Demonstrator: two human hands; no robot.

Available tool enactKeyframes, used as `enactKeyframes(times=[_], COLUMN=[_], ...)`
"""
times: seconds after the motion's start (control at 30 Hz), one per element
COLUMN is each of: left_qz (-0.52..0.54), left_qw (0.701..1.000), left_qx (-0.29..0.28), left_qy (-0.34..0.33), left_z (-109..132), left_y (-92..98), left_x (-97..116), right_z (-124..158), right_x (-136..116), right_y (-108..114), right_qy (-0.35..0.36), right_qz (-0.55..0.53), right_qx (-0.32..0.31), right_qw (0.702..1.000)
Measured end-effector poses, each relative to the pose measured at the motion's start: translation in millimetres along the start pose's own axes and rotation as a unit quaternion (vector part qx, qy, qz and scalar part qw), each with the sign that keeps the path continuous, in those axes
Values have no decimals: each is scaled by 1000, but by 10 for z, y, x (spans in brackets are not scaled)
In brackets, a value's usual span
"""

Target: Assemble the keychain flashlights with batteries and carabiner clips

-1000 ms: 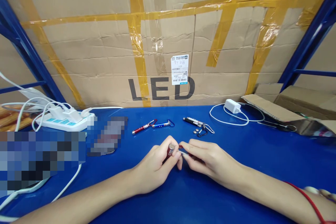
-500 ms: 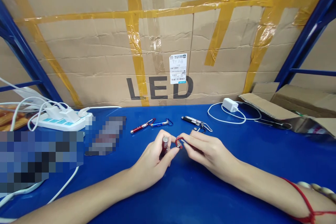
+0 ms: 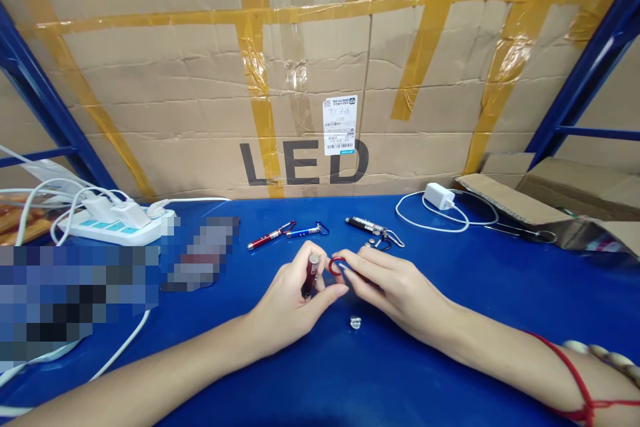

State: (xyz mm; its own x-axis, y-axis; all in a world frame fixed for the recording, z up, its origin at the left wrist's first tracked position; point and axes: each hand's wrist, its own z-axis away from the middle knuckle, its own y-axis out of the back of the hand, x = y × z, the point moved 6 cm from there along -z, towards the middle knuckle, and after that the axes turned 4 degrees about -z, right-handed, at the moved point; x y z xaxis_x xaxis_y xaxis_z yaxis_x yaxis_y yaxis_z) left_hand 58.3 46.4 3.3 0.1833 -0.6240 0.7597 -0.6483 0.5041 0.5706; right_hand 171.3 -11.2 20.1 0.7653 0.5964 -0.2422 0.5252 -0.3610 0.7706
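Note:
My left hand (image 3: 295, 297) is closed round the dark red barrel of a small keychain torch (image 3: 311, 273), held upright over the blue table (image 3: 450, 293). My right hand (image 3: 385, 280) pinches the torch's end cap with its red carabiner clip (image 3: 336, 265), apart from the barrel. A small silver button-cell stack (image 3: 355, 322) lies on the table just below the hands. Behind them lie a red torch (image 3: 265, 239), a blue torch (image 3: 305, 232) and a black torch (image 3: 364, 225) with loose button cells (image 3: 373, 241) beside it.
A white power strip (image 3: 117, 227) with plugs and cables sits at the left, beside blurred patches. A white charger (image 3: 438, 196) with looped cable lies at the back right, near scissors (image 3: 525, 233) and open cardboard boxes (image 3: 560, 200). A taped cardboard wall marked LED (image 3: 305, 163) closes the back.
The hands pulled apart: the cap with the red clip came off the barrel, and a small silver cell stack now lies on the table below them.

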Motion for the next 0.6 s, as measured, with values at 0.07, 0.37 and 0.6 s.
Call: enactKeyframes(times=[0.07, 0.37, 0.6], left_qz=[-1, 3, 15], left_qw=[1000, 999, 998], left_qx=[9, 0, -23], left_qy=[1, 45, 58], left_z=[-15, -21, -20], left_y=[14, 34, 28], left_x=[20, 66, 13], right_z=[-2, -3, -2], right_x=[78, 291, 15], right_y=[-8, -50, -11], right_qy=[-28, -95, 33], right_qz=[23, 81, -91], right_qx=[-10, -96, -127], right_qw=[999, 988, 987])
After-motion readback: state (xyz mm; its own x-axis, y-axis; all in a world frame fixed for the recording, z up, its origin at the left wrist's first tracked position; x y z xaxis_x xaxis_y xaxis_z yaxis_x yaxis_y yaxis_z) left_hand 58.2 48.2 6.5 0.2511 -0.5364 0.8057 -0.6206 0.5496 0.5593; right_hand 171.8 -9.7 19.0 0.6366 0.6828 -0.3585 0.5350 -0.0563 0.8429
